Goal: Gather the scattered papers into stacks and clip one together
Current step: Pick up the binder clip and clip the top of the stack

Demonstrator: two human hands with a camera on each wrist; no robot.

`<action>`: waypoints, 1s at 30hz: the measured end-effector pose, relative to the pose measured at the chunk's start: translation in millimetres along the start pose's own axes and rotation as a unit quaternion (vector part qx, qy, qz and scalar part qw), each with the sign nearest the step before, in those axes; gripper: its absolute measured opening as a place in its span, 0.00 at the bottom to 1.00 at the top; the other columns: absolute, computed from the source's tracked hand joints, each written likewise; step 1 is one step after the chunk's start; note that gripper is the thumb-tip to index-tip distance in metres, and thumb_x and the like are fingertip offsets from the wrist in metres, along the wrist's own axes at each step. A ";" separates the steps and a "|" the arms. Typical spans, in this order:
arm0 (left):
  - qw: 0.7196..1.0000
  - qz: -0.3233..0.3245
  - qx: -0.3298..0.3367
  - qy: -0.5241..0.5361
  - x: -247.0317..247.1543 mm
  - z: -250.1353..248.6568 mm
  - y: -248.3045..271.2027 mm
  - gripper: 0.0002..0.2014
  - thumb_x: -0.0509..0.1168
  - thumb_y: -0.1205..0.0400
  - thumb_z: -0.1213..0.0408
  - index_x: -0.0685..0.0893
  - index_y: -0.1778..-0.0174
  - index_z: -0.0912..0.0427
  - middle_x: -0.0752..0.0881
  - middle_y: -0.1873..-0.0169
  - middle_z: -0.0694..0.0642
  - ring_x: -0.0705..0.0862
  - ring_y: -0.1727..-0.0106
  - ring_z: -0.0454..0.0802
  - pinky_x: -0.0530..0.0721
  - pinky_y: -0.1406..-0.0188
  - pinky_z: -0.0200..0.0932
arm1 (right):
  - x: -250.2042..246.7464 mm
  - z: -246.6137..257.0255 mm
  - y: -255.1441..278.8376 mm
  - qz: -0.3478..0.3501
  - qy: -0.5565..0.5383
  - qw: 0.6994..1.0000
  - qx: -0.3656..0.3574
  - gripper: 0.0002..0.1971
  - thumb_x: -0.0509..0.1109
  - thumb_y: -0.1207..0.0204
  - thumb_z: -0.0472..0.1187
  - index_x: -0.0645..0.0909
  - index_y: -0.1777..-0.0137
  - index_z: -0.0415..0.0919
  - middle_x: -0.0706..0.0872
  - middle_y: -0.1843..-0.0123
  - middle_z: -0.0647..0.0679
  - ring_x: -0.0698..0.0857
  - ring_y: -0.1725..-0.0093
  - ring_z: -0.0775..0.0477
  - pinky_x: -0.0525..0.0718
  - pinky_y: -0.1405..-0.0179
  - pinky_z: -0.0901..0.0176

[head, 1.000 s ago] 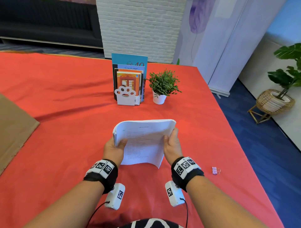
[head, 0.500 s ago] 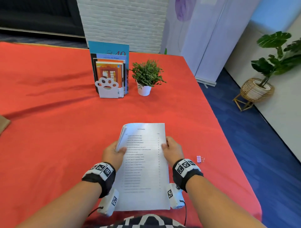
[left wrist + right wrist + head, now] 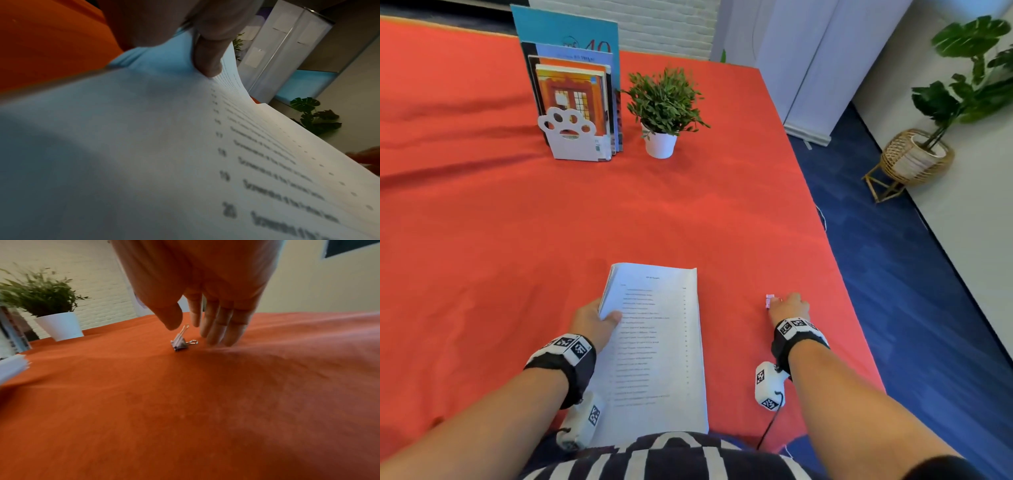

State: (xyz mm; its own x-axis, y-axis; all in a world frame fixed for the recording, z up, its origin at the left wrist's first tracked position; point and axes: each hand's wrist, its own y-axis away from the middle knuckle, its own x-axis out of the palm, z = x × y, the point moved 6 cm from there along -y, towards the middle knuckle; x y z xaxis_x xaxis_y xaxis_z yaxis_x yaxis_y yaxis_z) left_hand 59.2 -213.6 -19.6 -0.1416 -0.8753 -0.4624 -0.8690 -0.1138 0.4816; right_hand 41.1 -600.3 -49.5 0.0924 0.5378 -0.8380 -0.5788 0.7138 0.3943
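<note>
Head view: left hand [image 3: 593, 320] grips the stack [image 3: 654, 346] at its left edge, thumb on top; stack lies on the red cloth [image 3: 688, 212]; right hand [image 3: 205, 293], fingers extended, hovers at the clip [image 3: 179, 344]; clip rests on cloth, right of stack.

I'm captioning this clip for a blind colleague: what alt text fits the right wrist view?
A right hand reaches down with spread fingers toward a small binder clip lying on an orange tablecloth, not yet gripping it.
</note>
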 end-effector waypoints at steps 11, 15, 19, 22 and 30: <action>0.998 -0.006 -0.027 0.053 -6.0 11.5 3.0 0.08 0.65 0.19 0.65 0.82 0.46 0.55 0.85 0.63 0.47 0.83 0.63 0.48 0.77 0.68 0.37 | 12.1 34.6 -9.0 0.038 -0.108 0.988 -0.105 0.13 0.68 0.27 0.36 0.86 0.72 0.45 0.92 0.53 0.38 0.88 0.48 0.40 0.83 0.46 0.56; 0.996 -0.005 -0.029 0.083 -9.2 13.8 6.5 0.04 0.66 0.20 0.64 0.83 0.52 0.51 0.87 0.63 0.47 0.86 0.59 0.54 0.82 0.60 0.43 | 19.4 107.8 46.6 0.104 -0.221 0.938 -0.246 0.08 0.74 0.32 0.39 0.79 0.70 0.47 0.91 0.56 0.44 0.90 0.52 0.42 0.85 0.42 0.47; 0.993 -0.002 -0.017 0.113 -11.5 9.4 14.2 0.05 0.65 0.20 0.65 0.83 0.57 0.50 0.86 0.66 0.46 0.85 0.65 0.48 0.79 0.68 0.38 | 19.2 171.9 111.8 0.135 -0.148 0.876 -0.439 0.05 0.75 0.31 0.35 0.83 0.66 0.37 0.88 0.57 0.42 0.87 0.57 0.45 0.84 0.54 0.53; 0.992 0.005 -0.010 0.125 -14.3 6.4 18.6 0.09 0.66 0.20 0.65 0.82 0.62 0.46 0.87 0.66 0.47 0.85 0.65 0.47 0.79 0.70 0.38 | 17.9 194.9 141.4 0.129 -0.104 0.834 -0.527 0.01 0.73 0.30 0.32 0.84 0.60 0.37 0.86 0.58 0.42 0.85 0.58 0.43 0.82 0.57 0.52; 0.991 0.033 0.008 0.130 -22.9 5.0 23.7 0.08 0.66 0.20 0.65 0.83 0.61 0.47 0.88 0.65 0.47 0.87 0.64 0.46 0.80 0.71 0.38 | 22.0 212.8 156.9 0.112 -0.022 0.786 -0.608 0.04 0.72 0.30 0.31 0.80 0.62 0.36 0.83 0.63 0.42 0.81 0.61 0.41 0.81 0.61 0.46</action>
State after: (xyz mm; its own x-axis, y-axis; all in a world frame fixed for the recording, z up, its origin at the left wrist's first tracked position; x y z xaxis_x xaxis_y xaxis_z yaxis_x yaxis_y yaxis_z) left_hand 39.5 -193.9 -1.3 -0.0737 -0.9726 -0.2205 -0.8698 -0.0455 0.4913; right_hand 124.8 -381.0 74.2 -0.1091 0.6230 -0.7746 -0.9287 -0.3417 -0.1440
